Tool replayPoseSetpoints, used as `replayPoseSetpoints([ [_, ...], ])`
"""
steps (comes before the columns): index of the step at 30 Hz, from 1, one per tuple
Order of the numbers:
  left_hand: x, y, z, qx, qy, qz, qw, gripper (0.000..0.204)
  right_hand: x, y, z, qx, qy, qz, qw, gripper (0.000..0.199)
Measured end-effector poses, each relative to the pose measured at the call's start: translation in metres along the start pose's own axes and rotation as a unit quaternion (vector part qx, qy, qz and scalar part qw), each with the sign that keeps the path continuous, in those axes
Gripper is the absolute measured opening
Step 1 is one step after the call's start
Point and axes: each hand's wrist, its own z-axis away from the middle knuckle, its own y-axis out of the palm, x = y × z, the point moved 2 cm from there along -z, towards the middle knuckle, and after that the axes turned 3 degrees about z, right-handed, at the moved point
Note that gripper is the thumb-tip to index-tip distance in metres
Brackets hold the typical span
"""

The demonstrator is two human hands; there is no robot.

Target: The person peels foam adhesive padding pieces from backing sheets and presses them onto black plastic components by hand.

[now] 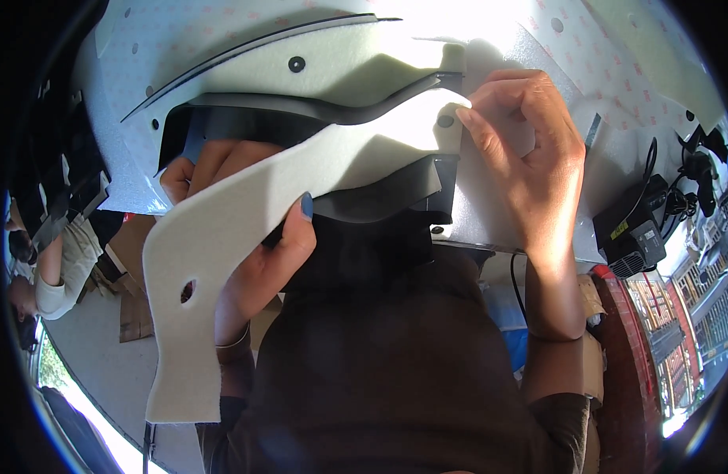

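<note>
A long, curved white felt strip (285, 175) with two holes stretches diagonally across the middle, its lower end hanging free at the left. My left hand (283, 249) is closed around the strip's middle, thumb below it and fingers above and partly hidden behind. The thumb tip is blue. My right hand (530, 142) pinches the strip's upper right end between thumb and forefinger. Directly behind the strip is a curved black plastic part (379, 197); whether my left hand also grips it is hidden. Above lies another black part (245, 103), with white felt (340, 67) on it.
The grey tabletop (490, 209) carries white sheets (569, 39) with small red print. A black power adapter (634, 225) with cables sits at the right edge. Black parts (67, 158) stand at the left. Another person's sleeve (67, 272) shows beyond, near cardboard boxes (135, 316).
</note>
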Motion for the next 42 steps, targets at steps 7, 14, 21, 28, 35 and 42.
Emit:
replayPoseSetpoints([
  [7, 0.003, 0.004, -0.01, -0.043, 0.08, 0.013, 0.996, 0.021, -0.001, 0.009, 0.005, -0.042, -0.048, 0.113, 0.992, 0.024],
  [14, 0.003, 0.007, -0.011, -0.042, 0.077, 0.019, 0.996, 0.022, 0.003, 0.005, 0.005, -0.022, -0.003, 0.262, 0.965, 0.03],
  [21, 0.002, 0.004, -0.009, -0.051, 0.076, 0.003, 0.996, 0.023, -0.003, 0.01, -0.007, -0.031, -0.014, 0.255, 0.966, 0.034],
  [28, 0.009, 0.009, 0.001, -0.059, 0.039, 0.098, 0.993, 0.02, 0.006, -0.008, -0.006, 0.018, -0.066, 0.187, 0.98, 0.016],
  [35, -0.003, 0.004, 0.001, -0.156, 0.106, 0.045, 0.981, 0.013, 0.037, 0.0, 0.003, 0.154, -0.147, 0.043, 0.976, 0.02],
  [42, -0.002, 0.004, 0.013, -0.138, 0.165, 0.041, 0.976, 0.016, 0.04, 0.003, 0.0, 0.175, -0.127, 0.044, 0.975, 0.029],
])
